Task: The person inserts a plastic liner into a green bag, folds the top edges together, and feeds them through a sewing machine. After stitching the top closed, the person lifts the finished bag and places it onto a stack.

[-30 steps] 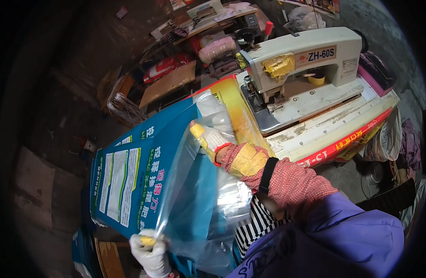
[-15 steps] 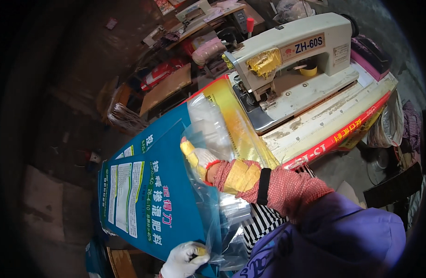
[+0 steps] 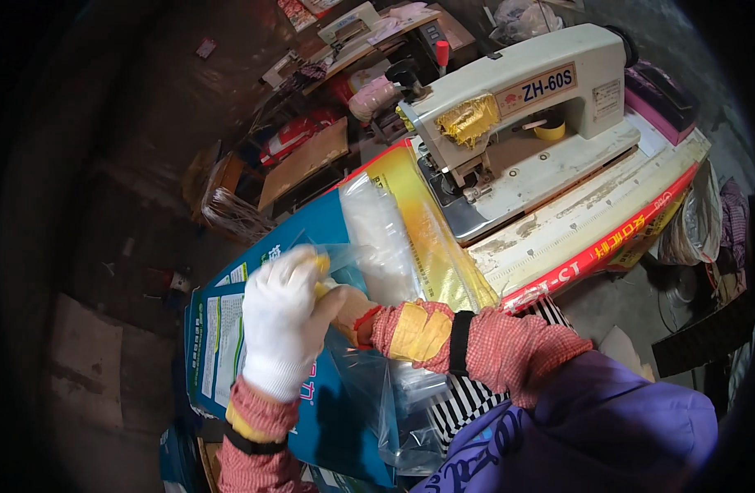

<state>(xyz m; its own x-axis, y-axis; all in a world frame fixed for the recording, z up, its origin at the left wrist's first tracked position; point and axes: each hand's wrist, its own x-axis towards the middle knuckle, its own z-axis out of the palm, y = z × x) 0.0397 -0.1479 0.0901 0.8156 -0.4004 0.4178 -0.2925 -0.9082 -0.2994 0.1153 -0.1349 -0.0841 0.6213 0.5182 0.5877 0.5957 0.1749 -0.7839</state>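
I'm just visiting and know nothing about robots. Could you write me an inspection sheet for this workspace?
Surface: white worn tabletop with scuffed patches and a red printed edge, bearing a white metal sewing machine.
Things at hand: flat blue printed bags; a stack of clear plastic sheets beside a shiny yellow printed sheet.
Clutter: magenta-and-black box at the table's far right.
Grippers: none; a person's white-gloved left hand meets the right hand over the bags; fingers partly hidden.
Cables: none clearly identifiable.
Surroundings: brown flat board and another pale sewing machine behind; dim room.
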